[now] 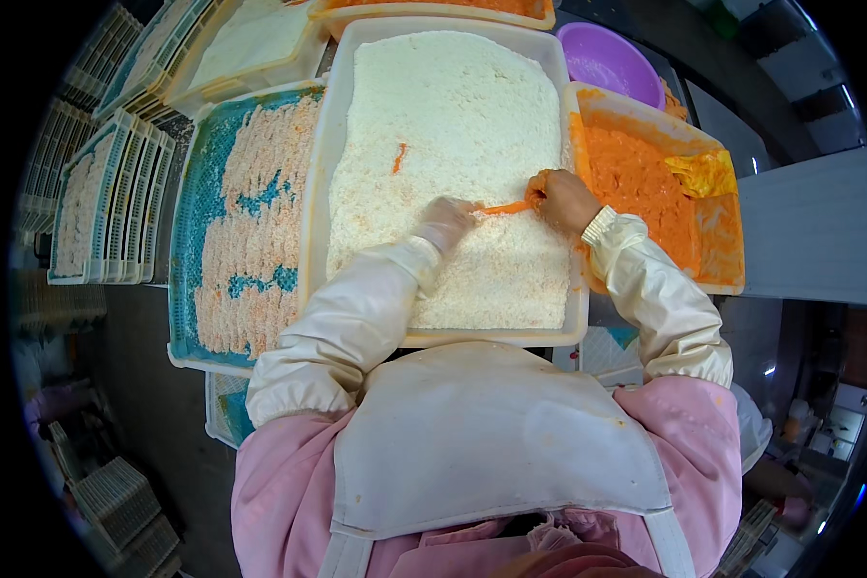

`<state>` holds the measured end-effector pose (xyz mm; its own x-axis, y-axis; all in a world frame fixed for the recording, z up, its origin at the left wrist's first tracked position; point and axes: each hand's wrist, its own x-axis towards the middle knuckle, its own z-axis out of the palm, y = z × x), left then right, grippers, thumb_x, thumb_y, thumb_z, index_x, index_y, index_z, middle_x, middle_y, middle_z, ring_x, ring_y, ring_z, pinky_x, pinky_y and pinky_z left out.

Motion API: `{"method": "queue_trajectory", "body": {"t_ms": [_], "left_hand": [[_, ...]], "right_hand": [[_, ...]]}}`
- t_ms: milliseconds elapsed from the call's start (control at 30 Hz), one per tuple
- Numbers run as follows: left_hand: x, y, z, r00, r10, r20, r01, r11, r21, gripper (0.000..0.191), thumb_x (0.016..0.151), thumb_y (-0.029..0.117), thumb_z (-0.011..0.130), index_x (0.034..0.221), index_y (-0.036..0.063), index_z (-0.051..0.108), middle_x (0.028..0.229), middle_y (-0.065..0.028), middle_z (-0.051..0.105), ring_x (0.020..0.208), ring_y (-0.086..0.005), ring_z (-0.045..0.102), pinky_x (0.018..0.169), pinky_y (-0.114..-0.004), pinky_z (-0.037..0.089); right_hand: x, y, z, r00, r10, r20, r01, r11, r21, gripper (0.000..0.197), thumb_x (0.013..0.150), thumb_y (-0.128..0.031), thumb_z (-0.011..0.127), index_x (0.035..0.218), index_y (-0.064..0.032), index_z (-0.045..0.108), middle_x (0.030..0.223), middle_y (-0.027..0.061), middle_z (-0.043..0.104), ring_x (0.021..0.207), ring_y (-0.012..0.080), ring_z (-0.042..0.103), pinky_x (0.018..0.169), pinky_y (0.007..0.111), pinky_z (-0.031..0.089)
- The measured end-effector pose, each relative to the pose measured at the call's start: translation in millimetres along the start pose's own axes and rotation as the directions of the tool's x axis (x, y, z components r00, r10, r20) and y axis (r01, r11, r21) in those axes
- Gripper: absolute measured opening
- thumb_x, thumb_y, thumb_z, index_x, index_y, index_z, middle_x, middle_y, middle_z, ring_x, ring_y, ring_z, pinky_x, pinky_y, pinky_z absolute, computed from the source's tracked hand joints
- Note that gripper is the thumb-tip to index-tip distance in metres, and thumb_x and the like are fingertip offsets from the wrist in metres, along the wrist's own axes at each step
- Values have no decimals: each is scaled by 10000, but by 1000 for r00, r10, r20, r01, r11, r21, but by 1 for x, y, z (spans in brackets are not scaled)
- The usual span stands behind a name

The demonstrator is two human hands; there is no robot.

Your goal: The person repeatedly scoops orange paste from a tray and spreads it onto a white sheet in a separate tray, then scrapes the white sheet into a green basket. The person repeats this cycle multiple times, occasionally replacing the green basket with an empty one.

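A long orange strip coated in wet batter [506,209] stretches between my two hands, just above pale crumbs [455,108] in a large white plastic tub. My left hand [448,220], in a thin clear glove, pinches the strip's left end. Its other end is held by my right hand [560,199], whose fingers are smeared orange. A short orange piece [399,157] lies on the crumbs further back. Right of the crumbs, a tub holds thick orange batter [636,180] with a yellow, batter-smeared item [701,173] at its side. Rows of crumb-coated strips [249,238] fill much of the left tray.
The left tray [188,217] has a teal mesh lining. Stacked crates [126,209] stand beyond it at the far left. Behind are a second tub of crumbs [253,36], another tub of orange material [441,9] and a purple plastic basin [610,65].
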<state>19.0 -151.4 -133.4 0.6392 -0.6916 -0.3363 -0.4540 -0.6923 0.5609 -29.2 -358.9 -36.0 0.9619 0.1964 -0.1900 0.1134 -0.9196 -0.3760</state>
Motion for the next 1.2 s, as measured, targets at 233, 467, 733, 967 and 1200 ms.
{"method": "queue_trajectory", "body": {"t_ms": [233,467,733,967,1200], "left_hand": [[-18,12,-14,996,-80,-36,84,988,133,571,795,313,595,1327,200,420,1165,-135,539,1026,-302,548,885,-356,440],[-33,38,-47,965,-154,-211,187,972,146,654,801,299,606,1380,186,325,1203,-137,515,1082,-295,517,902,-368,434],[-30,17,-34,972,-42,232,28,997,66,571,836,264,561,1354,124,368,1275,-99,497,1192,-299,433,983,-325,374],[-50,-64,-54,998,-60,-9,57,891,451,355,878,82,428,1220,105,520,1155,-98,574,1059,-204,555,861,-299,471],[-75,-8,-25,995,-89,47,71,952,297,695,809,412,570,1348,46,327,1328,-170,409,1228,-289,395,1062,-403,237]], "right_hand": [[-7,6,3,999,-31,-21,30,999,-30,107,695,-23,532,750,-25,623,844,158,602,795,317,561,706,397,437],[-21,5,-17,985,-102,-138,90,992,-94,111,709,-34,553,792,-34,627,906,136,593,813,312,547,739,377,432],[-66,-4,-46,947,-150,-285,151,988,-21,167,714,-59,618,879,-44,627,915,118,611,896,298,574,791,375,447],[-128,68,-67,894,230,-385,-167,968,189,201,703,-41,627,903,-27,642,928,138,634,870,305,596,775,372,464],[-129,76,-45,943,82,-323,-31,987,160,168,745,-122,615,893,-49,647,898,155,628,819,328,597,704,375,466]]}}
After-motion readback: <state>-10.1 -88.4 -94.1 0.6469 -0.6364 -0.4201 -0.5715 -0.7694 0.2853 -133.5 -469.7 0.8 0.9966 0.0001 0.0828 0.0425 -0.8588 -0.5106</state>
